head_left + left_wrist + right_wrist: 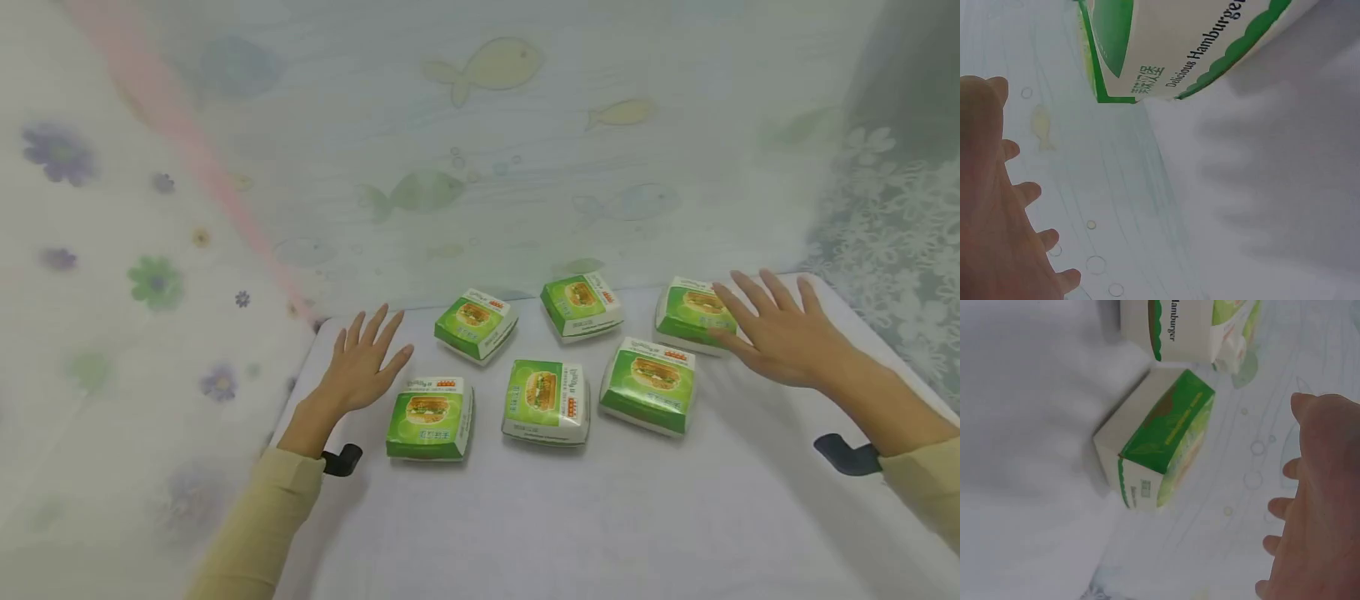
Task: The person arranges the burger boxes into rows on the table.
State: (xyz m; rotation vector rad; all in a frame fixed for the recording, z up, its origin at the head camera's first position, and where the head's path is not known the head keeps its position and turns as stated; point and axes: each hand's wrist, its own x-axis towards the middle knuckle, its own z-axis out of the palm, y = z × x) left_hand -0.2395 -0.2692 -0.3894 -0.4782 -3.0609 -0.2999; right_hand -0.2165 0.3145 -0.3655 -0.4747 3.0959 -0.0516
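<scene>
Several green-and-white hamburger boxes lie on a white table, three in a back row and three nearer. My left hand, fingers spread, hovers left of the front-left hamburger box; a box also shows beside the left hand in the left wrist view. Over at the right, my right hand is held above the table with its fingers extended, partly covering the back-right hamburger box. Between them sit the front-middle box and the front-right box. Neither hand holds anything.
Behind the front boxes are the back-left box and back-middle box. A fish-patterned curtain hangs along the table's back edge. Flowered fabric hangs on the left, and lace on the right.
</scene>
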